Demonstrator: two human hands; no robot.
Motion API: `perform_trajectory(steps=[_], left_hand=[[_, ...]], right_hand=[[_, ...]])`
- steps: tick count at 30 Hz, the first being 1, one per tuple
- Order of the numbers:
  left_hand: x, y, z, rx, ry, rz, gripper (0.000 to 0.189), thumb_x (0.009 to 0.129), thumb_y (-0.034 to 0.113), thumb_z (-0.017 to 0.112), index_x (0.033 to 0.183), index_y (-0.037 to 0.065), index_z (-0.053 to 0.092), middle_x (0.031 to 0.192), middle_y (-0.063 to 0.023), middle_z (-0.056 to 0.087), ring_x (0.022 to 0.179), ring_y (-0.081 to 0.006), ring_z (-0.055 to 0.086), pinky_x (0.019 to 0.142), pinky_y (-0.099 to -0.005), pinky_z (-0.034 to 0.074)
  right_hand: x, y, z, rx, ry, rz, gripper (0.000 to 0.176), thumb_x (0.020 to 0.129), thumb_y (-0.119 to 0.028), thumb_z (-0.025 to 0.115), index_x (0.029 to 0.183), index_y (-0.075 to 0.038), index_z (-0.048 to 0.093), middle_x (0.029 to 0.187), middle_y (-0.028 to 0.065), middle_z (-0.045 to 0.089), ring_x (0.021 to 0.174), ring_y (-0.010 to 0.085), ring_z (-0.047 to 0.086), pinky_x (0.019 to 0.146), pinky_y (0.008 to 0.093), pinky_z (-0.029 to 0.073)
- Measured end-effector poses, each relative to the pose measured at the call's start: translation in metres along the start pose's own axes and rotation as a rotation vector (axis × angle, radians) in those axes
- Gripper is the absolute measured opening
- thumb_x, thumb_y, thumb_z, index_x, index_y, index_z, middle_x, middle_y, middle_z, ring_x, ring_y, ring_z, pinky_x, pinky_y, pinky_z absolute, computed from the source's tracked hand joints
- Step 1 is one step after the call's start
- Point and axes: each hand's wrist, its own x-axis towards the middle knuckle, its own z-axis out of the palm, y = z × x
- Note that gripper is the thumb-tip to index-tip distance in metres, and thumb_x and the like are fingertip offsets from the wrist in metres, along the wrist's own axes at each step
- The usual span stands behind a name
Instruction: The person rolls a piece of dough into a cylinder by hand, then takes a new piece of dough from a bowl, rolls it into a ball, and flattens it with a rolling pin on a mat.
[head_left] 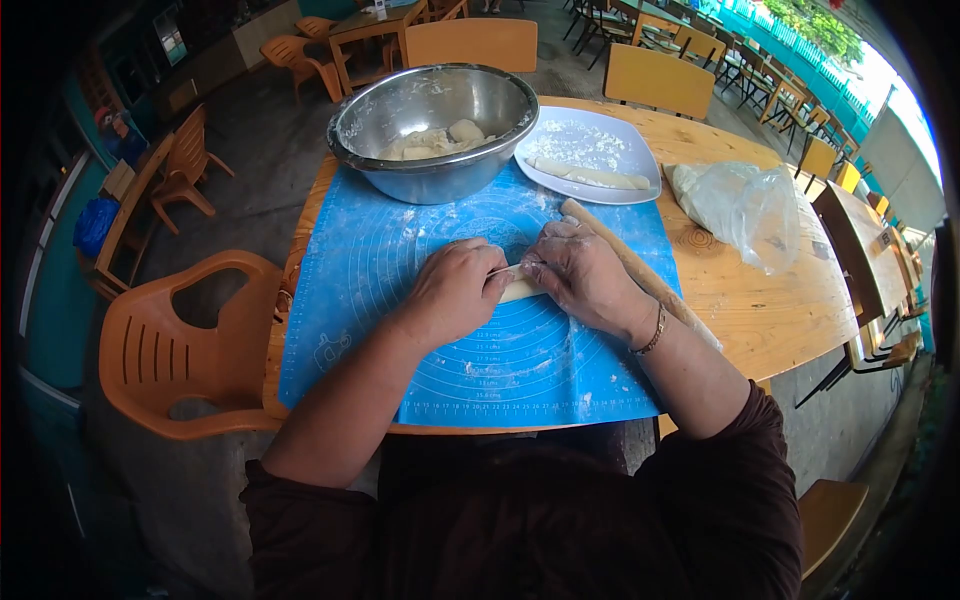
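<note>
My left hand [455, 290] and my right hand [580, 275] meet over a blue silicone pastry mat [370, 260] on a round wooden table [770, 310]. Between them lies a small pale roll of dough [519, 289], and both hands pinch it with their fingertips. Flour dusts my fingers. A wooden rolling pin [640, 270] lies on the mat just beyond my right hand, partly hidden by my wrist.
A steel bowl [432, 125] with lumps of dough stands at the mat's far edge. Beside it a floured white plate [590, 155] carries a dough roll. A plastic bag [745, 210] lies at the right. Orange chair [180, 345] at the left.
</note>
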Motion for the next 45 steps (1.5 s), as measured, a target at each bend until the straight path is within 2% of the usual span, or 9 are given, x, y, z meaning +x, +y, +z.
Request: perform_trajectory(steps=[5,10,14,17,23,25,31,37,45], left_hand=[[0.000,0.005,-0.002,-0.055,-0.013,-0.023,0.015,0.092,0.012,0.061,0.095,-0.002,0.064,0.092,-0.0195,0.066,0.088,-0.0353,0.065,0.076,-0.0433,0.051],[-0.003,0.012,-0.006,-0.209,-0.068,-0.044,0.029,0.083,0.017,0.074,0.103,-0.001,0.064,0.098,-0.0171,0.067,0.088,-0.0329,0.066,0.078,-0.0412,0.052],[-0.005,0.011,-0.004,-0.154,-0.037,0.014,0.039,0.076,0.024,0.081,0.100,-0.001,0.064,0.097,-0.0178,0.067,0.088,-0.0341,0.066,0.079,-0.0432,0.052],[-0.003,0.010,-0.007,-0.053,-0.113,-0.025,0.033,0.075,0.018,0.083,0.096,0.000,0.066,0.101,-0.0135,0.065,0.089,-0.0277,0.065,0.077,-0.0380,0.053],[-0.002,0.010,-0.006,-0.116,-0.051,-0.077,0.020,0.076,0.010,0.080,0.083,0.001,0.064,0.084,-0.0103,0.062,0.076,-0.0236,0.063,0.066,-0.0350,0.052],[-0.003,0.007,-0.003,-0.042,0.033,0.052,0.018,0.075,0.008,0.078,0.079,0.001,0.062,0.081,-0.0105,0.062,0.072,-0.0245,0.063,0.063,-0.0363,0.051],[-0.007,0.013,-0.002,0.081,0.118,0.244,0.014,0.073,0.003,0.075,0.079,0.003,0.062,0.081,-0.0120,0.060,0.077,-0.0303,0.063,0.067,-0.0405,0.051],[-0.011,0.015,0.002,0.152,0.133,0.318,0.013,0.073,0.001,0.073,0.080,0.003,0.062,0.082,-0.0113,0.059,0.081,-0.0313,0.061,0.072,-0.0420,0.051],[-0.016,0.023,-0.008,0.105,0.024,0.290,0.007,0.073,0.004,0.073,0.075,0.002,0.066,0.079,-0.0103,0.057,0.080,-0.0287,0.059,0.072,-0.0402,0.050]], right_hand=[[-0.003,-0.006,-0.006,0.029,-0.028,-0.061,0.006,0.080,-0.005,0.066,0.085,-0.002,0.065,0.085,0.0158,0.062,0.086,0.0359,0.061,0.080,0.0442,0.049],[-0.005,-0.003,-0.005,0.026,-0.037,0.004,0.007,0.080,-0.005,0.066,0.086,-0.002,0.065,0.085,0.0170,0.063,0.084,0.0373,0.062,0.078,0.0447,0.050],[-0.005,-0.002,-0.005,0.029,-0.046,0.040,0.007,0.080,-0.005,0.065,0.086,-0.002,0.065,0.085,0.0170,0.063,0.085,0.0370,0.062,0.079,0.0444,0.050],[-0.005,-0.005,-0.008,0.019,-0.029,0.009,0.009,0.079,-0.005,0.066,0.088,-0.001,0.066,0.086,0.0162,0.063,0.085,0.0358,0.062,0.081,0.0438,0.050],[-0.005,-0.009,-0.020,0.022,-0.123,-0.055,0.007,0.074,-0.003,0.070,0.081,-0.002,0.068,0.087,0.0139,0.064,0.086,0.0336,0.062,0.081,0.0409,0.051],[-0.007,-0.008,-0.017,0.060,-0.137,-0.053,0.006,0.074,-0.004,0.070,0.079,-0.003,0.068,0.087,0.0135,0.064,0.087,0.0332,0.062,0.081,0.0402,0.051],[-0.010,-0.010,-0.012,0.047,-0.143,-0.095,0.005,0.072,-0.004,0.072,0.075,-0.005,0.068,0.084,0.0122,0.063,0.086,0.0315,0.062,0.081,0.0386,0.051],[-0.011,-0.012,-0.012,-0.012,-0.196,-0.074,0.008,0.070,-0.007,0.074,0.074,-0.005,0.068,0.085,0.0118,0.061,0.089,0.0300,0.061,0.083,0.0381,0.051],[-0.010,-0.015,-0.015,-0.045,-0.250,-0.056,0.009,0.072,-0.011,0.073,0.074,-0.004,0.068,0.090,0.0140,0.059,0.090,0.0319,0.061,0.083,0.0392,0.050]])
